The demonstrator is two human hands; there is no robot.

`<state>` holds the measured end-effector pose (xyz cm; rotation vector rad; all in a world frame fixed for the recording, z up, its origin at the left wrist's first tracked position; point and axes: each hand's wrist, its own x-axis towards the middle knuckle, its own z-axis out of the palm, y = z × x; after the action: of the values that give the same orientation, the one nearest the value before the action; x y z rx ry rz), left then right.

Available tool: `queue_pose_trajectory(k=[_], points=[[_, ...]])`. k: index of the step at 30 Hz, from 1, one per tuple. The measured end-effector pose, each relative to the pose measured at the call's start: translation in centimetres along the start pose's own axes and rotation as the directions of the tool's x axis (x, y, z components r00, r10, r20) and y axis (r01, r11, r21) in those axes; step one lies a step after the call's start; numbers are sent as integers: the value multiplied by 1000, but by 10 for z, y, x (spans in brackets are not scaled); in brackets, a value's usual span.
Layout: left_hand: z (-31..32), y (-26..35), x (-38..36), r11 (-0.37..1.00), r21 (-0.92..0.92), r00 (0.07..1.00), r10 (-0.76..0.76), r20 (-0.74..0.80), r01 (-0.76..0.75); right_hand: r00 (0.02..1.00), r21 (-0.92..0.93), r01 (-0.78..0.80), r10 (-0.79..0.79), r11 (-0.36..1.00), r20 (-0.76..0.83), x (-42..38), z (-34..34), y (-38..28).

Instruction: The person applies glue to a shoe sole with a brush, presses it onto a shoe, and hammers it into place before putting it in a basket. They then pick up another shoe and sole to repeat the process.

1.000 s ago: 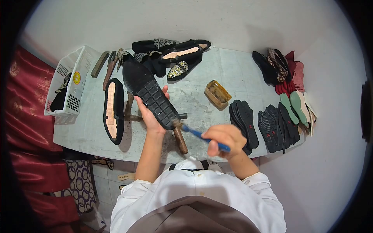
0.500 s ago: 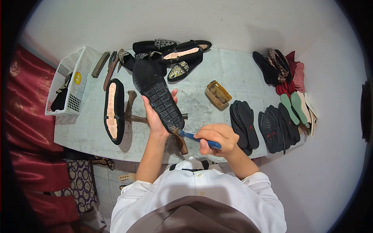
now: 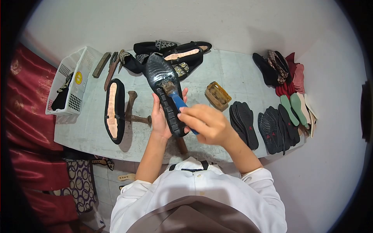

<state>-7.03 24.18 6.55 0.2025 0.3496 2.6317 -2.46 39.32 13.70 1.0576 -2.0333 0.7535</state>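
Wooden handle [image 3: 181, 147] partly behind black sole [image 3: 169, 112]

The pale grey worktable [image 3: 233, 66] is positioned against a plain off-white rear wall [image 3: 217, 23], bounded on the right by a light side wall [image 3: 330, 167] and on the left by a glossy red curtain [image 3: 35, 155], above a grey tiled floor [image 3: 103, 182].

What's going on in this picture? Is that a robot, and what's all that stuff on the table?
There's no robot: those are a person's own two hands. The camera is worn on the person's head, so you see what's in front and below. The left hand holds a black sole, shiny near its far end. The right hand holds a blue brush, its bristles against the sole. On the table are shoes, more soles, a small box and a white basket.
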Motion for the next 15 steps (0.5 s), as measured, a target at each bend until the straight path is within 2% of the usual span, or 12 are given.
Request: queue_pose_trajectory(k=[2,6,8,11,12,15], points=[[-7,3,2,999,-39,1000,3,27,-2,1000,58,-14,14,998,1,-10,-4,-10],[-15,7,4,996,-25,992,86,-93,-89,996,180,-55,42,982,74,-32,-14,-32],[-25,7,3,997,-1,996,76,-46,-76,989,237,-112,85,965,121,-36,-23,-35],[-22,4,3,997,-8,997,71,0,-71,984,353,-169,139,920,109,-39,-34,-26],[-19,3,2,997,-19,997,72,12,-72,980,346,-197,188,917,60,-37,-36,-25],[-12,-2,1,995,68,996,76,-42,-73,983,161,-133,151,978,-105,-22,-35,-18]])
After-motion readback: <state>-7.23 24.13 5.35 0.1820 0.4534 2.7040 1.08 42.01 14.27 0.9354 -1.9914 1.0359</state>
